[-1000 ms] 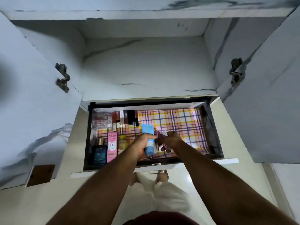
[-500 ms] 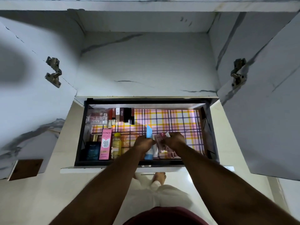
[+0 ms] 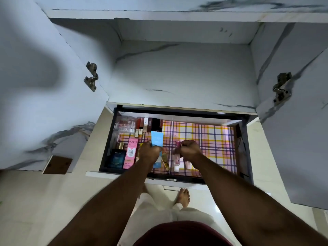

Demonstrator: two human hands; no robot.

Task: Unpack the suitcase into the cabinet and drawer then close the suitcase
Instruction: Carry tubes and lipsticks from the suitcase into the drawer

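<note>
1. The cabinet [image 3: 177, 71] stands open above the pulled-out drawer [image 3: 237, 142]; the suitcase is out of view, so unpacking seems unfinished.
2. The left hand [image 3: 149, 153] grips a blue tube [image 3: 157, 139] at the near left of the drawer; set down carelessly, it could topple the pink box [image 3: 131, 153] and dark bottle [image 3: 117, 157] just beside it.
3. The right hand [image 3: 189, 150] pinches a small pink item [image 3: 178, 144]; a loose pinch may drop it among the small bottles [image 3: 177, 162] below.

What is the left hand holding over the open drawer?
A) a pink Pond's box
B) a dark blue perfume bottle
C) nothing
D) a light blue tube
D: the left hand grips a light blue tube, its flat end sticking up above the fingers.
</note>
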